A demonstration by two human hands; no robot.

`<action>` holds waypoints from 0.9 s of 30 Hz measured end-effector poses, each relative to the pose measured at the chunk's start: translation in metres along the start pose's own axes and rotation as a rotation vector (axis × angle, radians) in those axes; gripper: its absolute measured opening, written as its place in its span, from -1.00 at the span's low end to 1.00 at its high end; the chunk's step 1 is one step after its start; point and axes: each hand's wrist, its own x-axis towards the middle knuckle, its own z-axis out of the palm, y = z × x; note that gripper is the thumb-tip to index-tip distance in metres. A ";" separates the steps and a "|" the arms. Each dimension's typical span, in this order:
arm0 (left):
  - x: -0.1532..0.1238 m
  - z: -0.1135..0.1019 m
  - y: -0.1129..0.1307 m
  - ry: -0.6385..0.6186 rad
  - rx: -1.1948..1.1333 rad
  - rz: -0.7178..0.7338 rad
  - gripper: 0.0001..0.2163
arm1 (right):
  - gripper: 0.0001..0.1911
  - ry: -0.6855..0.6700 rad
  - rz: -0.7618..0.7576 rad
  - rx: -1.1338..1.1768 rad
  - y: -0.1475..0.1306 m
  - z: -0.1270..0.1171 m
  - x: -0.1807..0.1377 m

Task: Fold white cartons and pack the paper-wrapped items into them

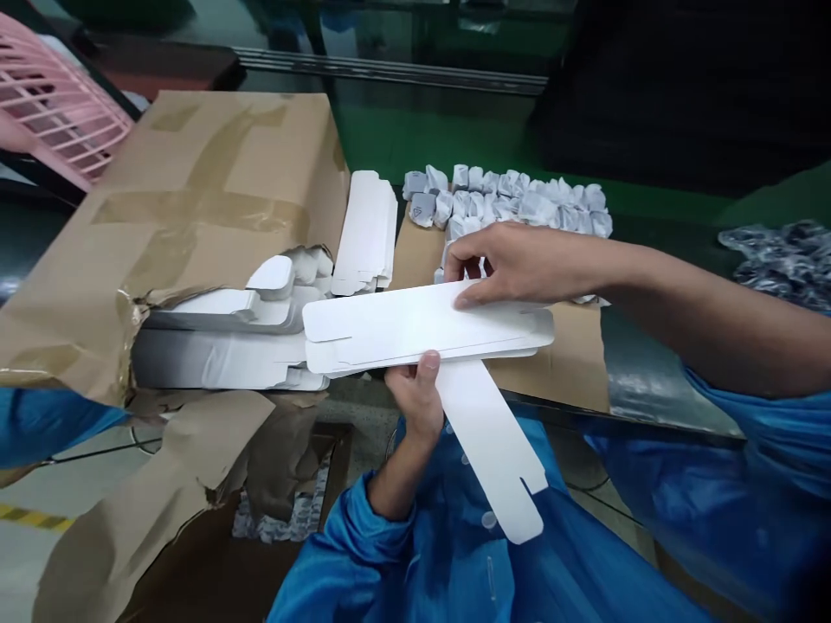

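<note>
Hands: left hand (415, 394) pinches the held blanks from below, thumb on their edge; right hand (519, 264) presses flat fingers on top.
Held blanks: at least two, one lying across (402, 324), one hanging toward the lap (499, 459).
Torn cardboard box (195, 199): stacked white blanks (221, 350), uncountable.
Beside box: one upright bundle (367, 229).
Wrapped packets (512, 203): dozens, clustered.

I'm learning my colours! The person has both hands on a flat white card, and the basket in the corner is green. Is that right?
Not quite: the basket is pink, not green, as the head view shows at top left. The rest is right: the left hand and the right hand are both on the flat white card.
</note>
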 end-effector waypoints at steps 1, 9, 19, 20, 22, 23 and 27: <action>0.000 0.000 0.000 -0.011 -0.019 -0.011 -0.60 | -0.85 0.006 0.005 0.007 0.001 -0.001 0.001; 0.002 -0.004 -0.004 -0.018 -0.016 -0.061 -0.63 | -0.84 0.476 0.131 0.139 -0.022 -0.046 -0.030; -0.002 0.000 -0.002 -0.055 -0.051 -0.117 -0.59 | -0.80 0.000 0.058 -0.003 -0.008 0.002 -0.014; -0.002 0.000 -0.002 -0.061 -0.058 -0.133 -0.59 | -0.80 -0.005 0.059 -0.015 -0.006 0.006 -0.012; -0.003 0.000 -0.003 -0.070 -0.069 -0.162 -0.59 | -0.78 -0.011 0.061 -0.023 -0.002 0.010 -0.009; -0.003 0.001 -0.003 -0.069 -0.072 -0.167 -0.58 | -0.77 -0.014 0.065 -0.023 -0.001 0.010 -0.008; -0.001 0.002 -0.003 -0.057 -0.071 -0.142 -0.57 | -0.79 0.057 0.122 0.013 -0.004 -0.002 -0.011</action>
